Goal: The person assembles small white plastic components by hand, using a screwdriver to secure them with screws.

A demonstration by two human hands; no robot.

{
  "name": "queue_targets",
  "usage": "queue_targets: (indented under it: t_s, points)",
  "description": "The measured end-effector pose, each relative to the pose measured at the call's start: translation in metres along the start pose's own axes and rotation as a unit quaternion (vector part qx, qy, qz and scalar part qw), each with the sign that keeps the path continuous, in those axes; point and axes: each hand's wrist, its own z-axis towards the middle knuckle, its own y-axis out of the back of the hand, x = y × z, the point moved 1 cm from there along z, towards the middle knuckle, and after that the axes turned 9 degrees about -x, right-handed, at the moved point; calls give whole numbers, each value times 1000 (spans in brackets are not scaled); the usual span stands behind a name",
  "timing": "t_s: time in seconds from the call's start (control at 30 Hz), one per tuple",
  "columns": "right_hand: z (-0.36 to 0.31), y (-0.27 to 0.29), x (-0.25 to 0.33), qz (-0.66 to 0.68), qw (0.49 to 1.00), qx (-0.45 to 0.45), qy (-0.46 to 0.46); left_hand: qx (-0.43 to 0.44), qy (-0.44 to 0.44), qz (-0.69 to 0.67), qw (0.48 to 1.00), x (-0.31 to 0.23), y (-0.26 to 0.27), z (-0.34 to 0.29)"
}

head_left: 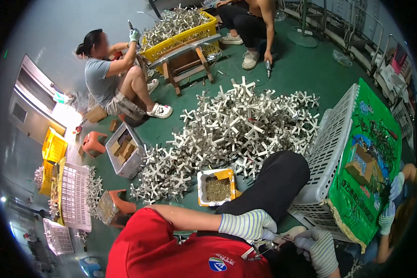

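My left hand [249,225], in a striped knit glove, is closed over my lap. Its fingers are curled around a small metal piece whose kind I cannot make out. Thin rods [281,237] stick out from it toward my other hand. Just below, pale metal prongs [249,253] show near my red shirt. My right hand [319,250], gloved alike, has its fingers pinched together close to the rods; what lies between them is hidden. In front of my knee stands a white and yellow tub [200,185] with small brass-coloured parts [217,188] inside.
A big heap of white star-shaped metal pieces [245,120] covers the floor ahead. At right, a grey crate [326,157] carries a green sack [352,194] with small hardware and a box. A grey bin [120,157] stands left. Other people sit near a yellow crate [183,37]; gloved hands [391,204] show far right.
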Motion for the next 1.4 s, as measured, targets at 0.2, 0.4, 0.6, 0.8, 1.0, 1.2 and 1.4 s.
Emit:
queue_targets:
  t_s: [0.2, 0.4, 0.6, 0.8, 1.0, 1.2, 1.4]
  points:
    - [-10, -4, 0, -346, 795, -91, 489, 56, 65, -84, 993, -12, 10, 1]
    - [-14, -10, -11, -349, 835, -52, 422, 55, -11, -71, 996, 3, 2, 5]
    - [7, -12, -6, -16, 1000, 8, 24, 52, -28, -20, 998, 4, 1, 1]
    - [2, -13, -10, 29, 1000, -7, 2, 77, 97, -85, 989, -14, 12, 1]
    - [-15, -13, -21, -58, 984, -85, 148, 90, 194, -227, 950, -29, 22, -4]
    - [-23, -10, -21, -256, 885, -77, 380, 8, 63, -135, 989, -17, 4, -4]
    - [-25, -13, -23, -244, 921, -73, 296, 5, -14, -40, 999, -9, -2, 8]
